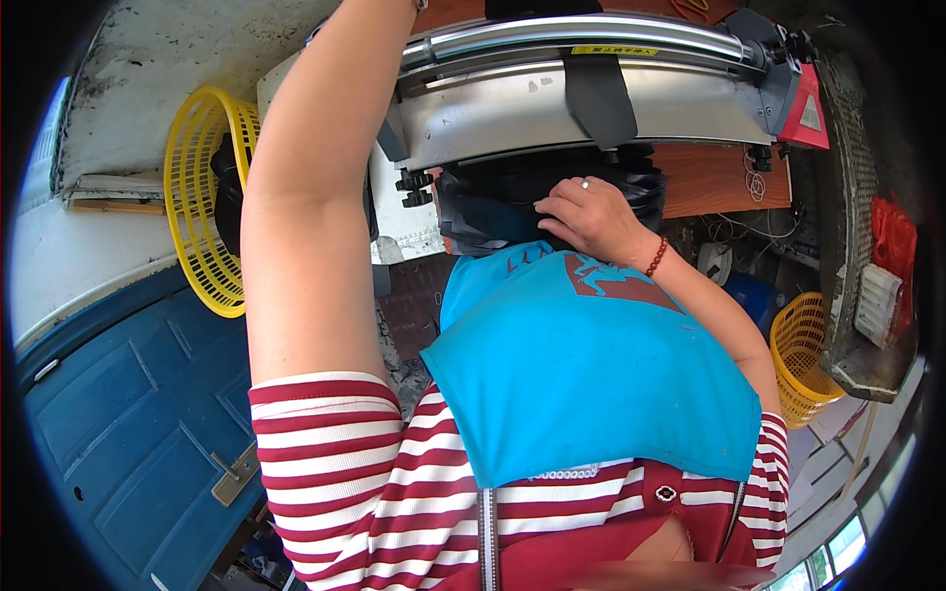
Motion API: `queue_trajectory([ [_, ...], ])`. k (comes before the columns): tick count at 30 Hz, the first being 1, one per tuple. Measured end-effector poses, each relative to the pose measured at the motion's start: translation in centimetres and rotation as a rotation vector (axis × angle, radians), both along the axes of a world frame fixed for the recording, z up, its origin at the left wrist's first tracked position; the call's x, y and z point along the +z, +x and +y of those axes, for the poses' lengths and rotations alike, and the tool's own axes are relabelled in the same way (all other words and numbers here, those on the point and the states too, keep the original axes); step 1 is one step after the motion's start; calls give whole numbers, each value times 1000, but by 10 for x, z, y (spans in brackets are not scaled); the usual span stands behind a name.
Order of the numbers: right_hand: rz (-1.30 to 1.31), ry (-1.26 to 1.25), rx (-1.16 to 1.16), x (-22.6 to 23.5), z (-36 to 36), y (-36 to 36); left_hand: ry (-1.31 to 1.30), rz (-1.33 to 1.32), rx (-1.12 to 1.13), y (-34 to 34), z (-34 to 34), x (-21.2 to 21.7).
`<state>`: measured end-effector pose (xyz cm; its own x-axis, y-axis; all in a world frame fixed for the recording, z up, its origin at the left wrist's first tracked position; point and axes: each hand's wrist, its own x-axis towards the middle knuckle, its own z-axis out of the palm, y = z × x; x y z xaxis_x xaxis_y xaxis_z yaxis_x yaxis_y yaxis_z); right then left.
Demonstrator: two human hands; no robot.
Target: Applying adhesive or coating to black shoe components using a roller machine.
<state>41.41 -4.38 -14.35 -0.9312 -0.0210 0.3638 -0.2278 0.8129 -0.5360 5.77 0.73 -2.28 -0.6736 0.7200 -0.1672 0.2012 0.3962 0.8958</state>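
Note:
My left arm reaches up past the top edge beside the machine, so my left hand is out of view. My right hand (pixel 589 217), wearing a ring and a red bead bracelet, lies over a pile of dark sheet-like pieces (pixel 483 202) at my lap. Its fingers are loosely bent, with thumb and forefinger apart. No piece shows between them. Ahead is a machine with a long metal roller (pixel 552 35) above a shiny metal plate (pixel 473 113). A flat black piece with a rounded end (pixel 599 98) lies across the plate, its upper end under the roller.
A yellow basket (pixel 182 187) with black things inside leans at the left, above a blue door (pixel 128 414). To the right are another yellow basket (pixel 800 345), loose cables (pixel 754 182) and a red plastic bag (pixel 890 251). A blue apron (pixel 591 384) covers my front.

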Motion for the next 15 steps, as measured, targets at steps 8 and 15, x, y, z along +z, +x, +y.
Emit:
queue_trajectory([
  [8, 118, 412, 101, -29, -6, -7, 78, 38, 93, -10, -25, 73],
  [15, 150, -27, 163, -11, 1, -12, 246, 112, 184, -19, -39, 77],
])
